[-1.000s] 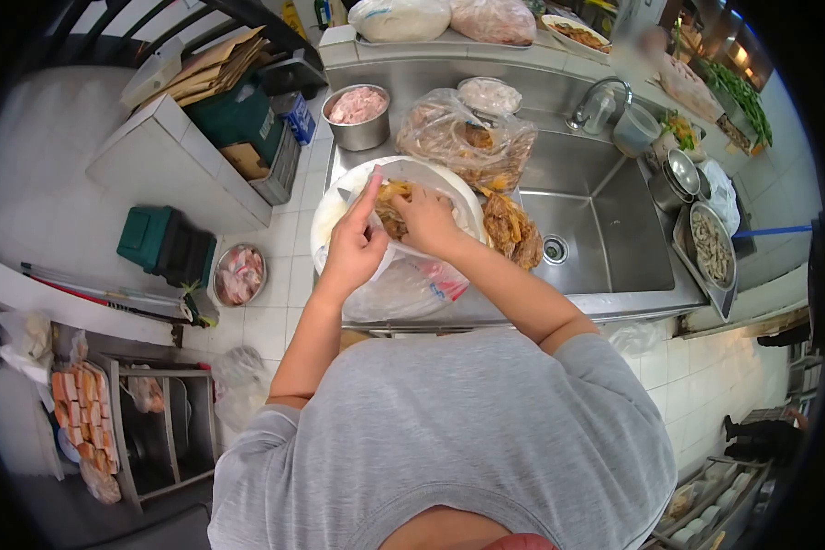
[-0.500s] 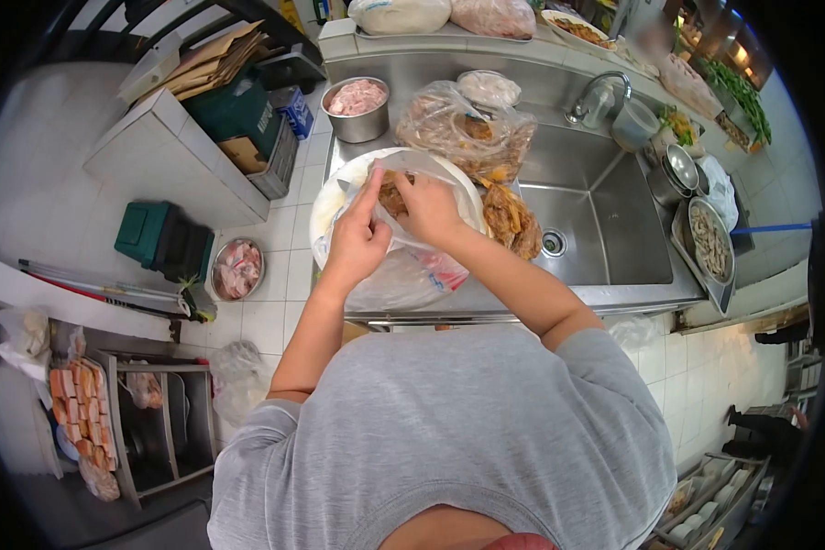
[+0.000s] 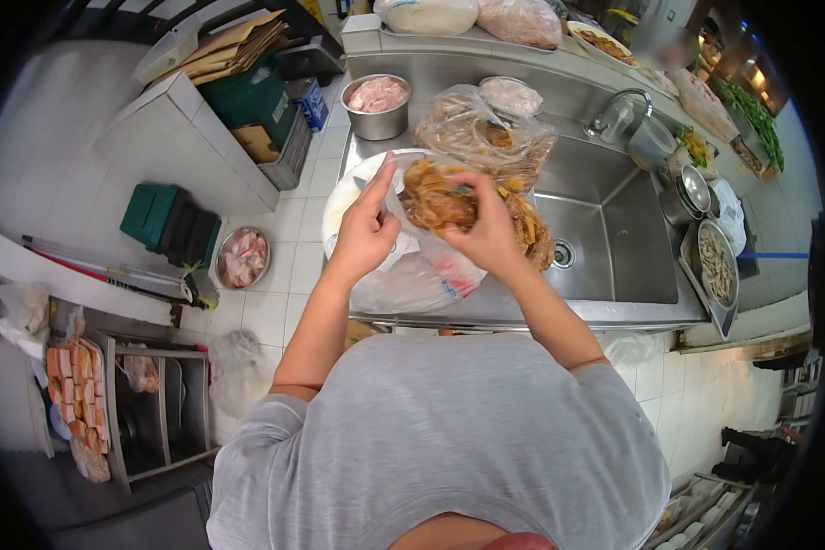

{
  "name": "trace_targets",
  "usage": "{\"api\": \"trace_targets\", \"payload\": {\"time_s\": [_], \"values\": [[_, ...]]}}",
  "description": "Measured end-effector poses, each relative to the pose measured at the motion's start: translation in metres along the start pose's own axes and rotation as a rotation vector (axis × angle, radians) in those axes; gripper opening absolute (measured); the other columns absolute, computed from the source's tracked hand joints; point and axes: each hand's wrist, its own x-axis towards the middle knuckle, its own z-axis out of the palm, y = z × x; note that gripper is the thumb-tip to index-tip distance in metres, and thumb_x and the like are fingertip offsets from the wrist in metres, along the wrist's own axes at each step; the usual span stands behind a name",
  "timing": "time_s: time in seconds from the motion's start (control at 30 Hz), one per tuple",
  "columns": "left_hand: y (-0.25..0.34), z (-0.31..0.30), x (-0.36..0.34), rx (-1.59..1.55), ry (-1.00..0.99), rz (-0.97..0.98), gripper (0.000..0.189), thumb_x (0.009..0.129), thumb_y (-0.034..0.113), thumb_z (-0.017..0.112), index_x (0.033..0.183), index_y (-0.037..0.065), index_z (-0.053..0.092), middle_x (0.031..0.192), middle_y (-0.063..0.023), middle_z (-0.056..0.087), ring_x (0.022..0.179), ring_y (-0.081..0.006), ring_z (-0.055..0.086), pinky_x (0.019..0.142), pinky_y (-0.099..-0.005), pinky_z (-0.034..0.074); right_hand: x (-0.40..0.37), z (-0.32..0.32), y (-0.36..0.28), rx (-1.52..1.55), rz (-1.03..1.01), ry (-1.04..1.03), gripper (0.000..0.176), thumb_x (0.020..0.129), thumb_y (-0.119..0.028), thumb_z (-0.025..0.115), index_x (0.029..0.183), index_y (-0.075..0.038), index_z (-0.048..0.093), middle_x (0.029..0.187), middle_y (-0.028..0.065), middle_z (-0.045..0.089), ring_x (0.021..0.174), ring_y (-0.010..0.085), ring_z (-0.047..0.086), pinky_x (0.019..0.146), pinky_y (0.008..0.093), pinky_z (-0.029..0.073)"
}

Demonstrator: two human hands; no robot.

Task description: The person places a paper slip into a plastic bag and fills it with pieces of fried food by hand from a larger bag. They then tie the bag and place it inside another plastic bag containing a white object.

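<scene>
My right hand (image 3: 488, 229) has its fingers and thumb closed around a clump of brown marinated meat (image 3: 435, 195), raised over a white round dish (image 3: 337, 203). Beside it my left hand (image 3: 368, 236) holds the edge of a clear plastic bag (image 3: 412, 282), index finger stretched upward. Part of this bag, with red and blue print, lies over the counter's front. Just right of my right hand sits more marinated meat (image 3: 533, 240). Behind both hands rests a large clear bag of marinated meat (image 3: 486, 137).
A steel pot of pale ground meat (image 3: 376, 94) stands at the counter's back left. To the right is a steel sink (image 3: 605, 229) with a faucet (image 3: 625, 97). Steel bowls (image 3: 692, 192) and a tray of strips (image 3: 717, 261) line the right edge. A bowl of meat (image 3: 243, 258) sits on the floor.
My right hand has lifted the meat clump up from the bag over the white dish and moved right. My left hand stays by the bag's edge. The view has shifted slightly.
</scene>
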Motion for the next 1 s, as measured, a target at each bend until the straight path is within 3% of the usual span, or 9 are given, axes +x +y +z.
{"api": "trace_targets", "payload": {"time_s": [0.13,0.23,0.4,0.7,0.8,0.9,1.0], "values": [[-0.004,0.000,0.006,0.056,-0.044,0.069,0.074,0.071,-0.010,0.046,0.141,0.009,0.033,0.147,-0.0087,0.034,0.068,-0.0085,0.050,0.062,-0.0215,0.043,-0.006,-0.027,-0.004,0.578,0.275,0.053,0.056,0.067,0.006,0.058,0.119,-0.006,0.040,0.115,0.0112,0.049,0.106,0.0201,0.053,0.090,0.0297,0.043],[-0.001,0.002,0.007,0.061,-0.065,0.054,0.075,0.071,-0.009,0.048,0.142,0.010,0.032,0.148,-0.0098,0.033,0.069,-0.0090,0.050,0.063,-0.0218,0.043,0.000,-0.048,0.000,0.733,0.214,0.111,0.060,0.068,0.010,0.053,0.123,-0.008,0.036,0.119,0.0090,0.047,0.107,0.0172,0.052,0.089,0.0286,0.044],[0.007,0.003,0.007,0.061,-0.080,-0.004,0.076,0.071,-0.008,0.049,0.142,0.011,0.031,0.148,-0.0107,0.032,0.065,-0.0091,0.048,0.062,-0.0220,0.043,0.005,-0.073,0.007,1.077,0.135,0.174,0.061,0.070,0.007,0.054,0.125,-0.008,0.034,0.117,0.0128,0.052,0.109,0.0217,0.054,0.092,0.0341,0.046],[-0.001,0.001,0.004,-0.055,-0.086,-0.021,0.080,0.070,-0.010,0.049,0.144,0.013,0.029,0.147,-0.0140,0.033,0.059,-0.0047,0.039,0.056,-0.0189,0.039,0.008,-0.077,0.014,1.162,0.094,0.168,0.069,0.068,-0.008,0.069,0.127,-0.005,0.034,0.121,0.0110,0.050,0.112,0.0226,0.053,0.097,0.0355,0.045],[0.000,-0.001,0.005,-0.065,-0.081,-0.077,0.080,0.070,-0.010,0.048,0.144,0.014,0.029,0.126,-0.0108,0.055,0.057,-0.0034,0.037,0.053,-0.0188,0.037,0.012,-0.070,0.013,1.163,0.101,0.145,0.069,0.067,-0.008,0.069,0.127,-0.006,0.035,0.121,0.0106,0.050,0.111,0.0224,0.053,0.097,0.0352,0.045],[-0.008,-0.004,0.011,-0.155,-0.110,-0.120,0.077,0.072,-0.013,0.042,0.144,0.009,0.028,0.127,-0.0046,0.052,0.058,-0.0023,0.042,0.054,-0.0182,0.039,0.019,-0.054,0.005,1.117,0.086,0.027,0.068,0.062,0.004,0.058,0.126,-0.007,0.037,0.117,0.0085,0.051,0.110,0.0186,0.053,0.094,0.0326,0.044],[-0.002,-0.005,0.025,-0.291,-0.070,-0.073,0.074,0.073,-0.013,0.041,0.144,0.005,0.028,0.140,-0.0050,0.041,0.060,-0.0026,0.044,0.055,-0.0185,0.041,0.032,-0.024,0.014,0.727,-0.014,-0.097,0.062,0.062,0.003,0.057,0.122,-0.007,0.042,0.113,0.0077,0.052,0.106,0.0197,0.052,0.092,0.0325,0.043]]}}
